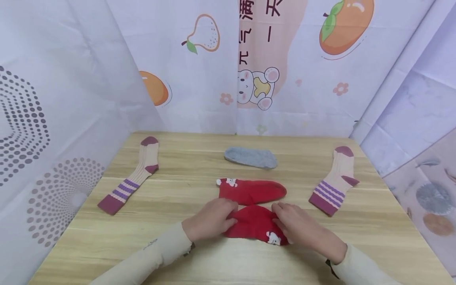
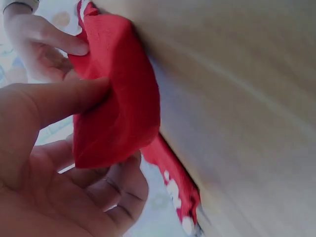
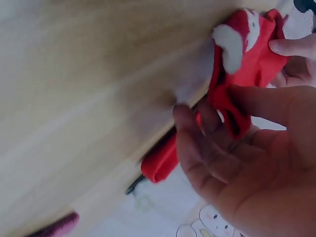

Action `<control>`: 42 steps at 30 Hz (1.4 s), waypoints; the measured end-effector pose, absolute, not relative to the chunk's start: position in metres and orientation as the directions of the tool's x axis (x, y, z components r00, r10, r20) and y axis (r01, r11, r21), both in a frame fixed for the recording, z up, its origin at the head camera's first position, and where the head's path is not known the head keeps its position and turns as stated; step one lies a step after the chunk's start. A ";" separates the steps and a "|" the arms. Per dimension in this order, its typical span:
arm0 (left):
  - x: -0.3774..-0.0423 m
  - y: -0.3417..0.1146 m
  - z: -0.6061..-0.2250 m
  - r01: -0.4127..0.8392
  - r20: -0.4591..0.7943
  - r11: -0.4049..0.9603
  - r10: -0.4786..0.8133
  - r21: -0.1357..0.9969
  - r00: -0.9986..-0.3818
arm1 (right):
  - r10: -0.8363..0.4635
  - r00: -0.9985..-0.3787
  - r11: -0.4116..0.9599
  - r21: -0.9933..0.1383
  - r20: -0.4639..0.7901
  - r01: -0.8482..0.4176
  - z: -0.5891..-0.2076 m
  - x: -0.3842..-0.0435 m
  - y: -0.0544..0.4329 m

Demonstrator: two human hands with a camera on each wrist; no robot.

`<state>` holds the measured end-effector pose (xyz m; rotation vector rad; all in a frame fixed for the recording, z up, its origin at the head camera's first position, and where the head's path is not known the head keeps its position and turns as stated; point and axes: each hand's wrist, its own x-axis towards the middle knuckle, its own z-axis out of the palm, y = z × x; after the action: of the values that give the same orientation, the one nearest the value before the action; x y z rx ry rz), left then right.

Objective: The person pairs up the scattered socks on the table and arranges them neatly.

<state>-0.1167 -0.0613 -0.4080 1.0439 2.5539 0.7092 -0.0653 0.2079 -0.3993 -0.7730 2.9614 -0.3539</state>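
A red sock (image 1: 252, 222) with a white bear figure near its right end lies across the front middle of the table. My left hand (image 1: 212, 221) pinches its plain left end, thumb on top and fingers beneath in the left wrist view. At the opposite end, beside the bear, my right hand (image 1: 302, 228) holds the fabric between thumb and fingers; the right wrist view shows that edge folded over the fingers (image 3: 190, 143). Just beyond lies a second red sock (image 1: 254, 191), its bear at the left and its rounded toe pointing right.
Farther back is a grey sock (image 1: 251, 157). Cream socks with purple stripes and maroon ends lie at either side, one left (image 1: 137, 174) and one right (image 1: 336, 180). Printed curtains (image 1: 199, 87) stand behind and beside the wooden table (image 1: 178, 158).
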 end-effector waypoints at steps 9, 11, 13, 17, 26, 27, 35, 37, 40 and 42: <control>-0.136 -0.077 -0.395 0.532 -0.041 0.555 0.716 0.639 -0.697 | -0.449 -0.888 0.820 -0.349 0.100 -0.453 -0.378 -0.079 0.214; -0.145 -0.080 -0.393 0.505 -0.052 0.537 0.718 0.676 -0.694 | -0.439 -0.891 0.813 -0.372 0.114 -0.448 -0.374 -0.084 0.215; -0.155 -0.084 -0.390 0.473 -0.061 0.518 0.718 0.713 -0.694 | -0.424 -0.898 0.808 -0.398 0.118 -0.434 -0.370 -0.089 0.215; -0.172 -0.087 -0.385 0.438 -0.058 0.482 0.720 0.759 -0.691 | -0.393 -0.912 0.809 -0.429 0.113 -0.402 -0.367 -0.099 0.216; -0.201 -0.078 -0.392 0.484 -0.046 0.478 0.745 0.732 -0.665 | -0.402 -0.909 0.819 -0.401 0.111 -0.411 -0.372 -0.129 0.220; -0.204 -0.077 -0.393 0.493 -0.049 0.486 0.747 0.722 -0.663 | -0.401 -0.910 0.823 -0.396 0.102 -0.407 -0.373 -0.132 0.220; -0.220 -0.067 -0.410 0.502 -0.107 0.569 0.723 0.652 -0.682 | -0.401 -0.916 0.872 -0.292 0.031 -0.392 -0.391 -0.147 0.222; -0.219 -0.066 -0.412 0.515 -0.104 0.587 0.716 0.625 -0.691 | -0.412 -0.910 0.879 -0.245 0.041 -0.409 -0.395 -0.148 0.223; -0.213 -0.066 -0.413 0.558 -0.074 0.631 0.695 0.538 -0.715 | -0.419 -0.904 0.888 -0.171 0.086 -0.428 -0.397 -0.145 0.225; -0.206 -0.068 -0.411 0.589 -0.040 0.673 0.673 0.447 -0.738 | -0.422 -0.897 0.892 -0.117 0.133 -0.437 -0.396 -0.140 0.225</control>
<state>-0.2057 -0.0683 -0.4110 1.0260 2.6851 0.6131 -0.1396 0.2255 -0.3960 -0.7190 3.1561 -0.2337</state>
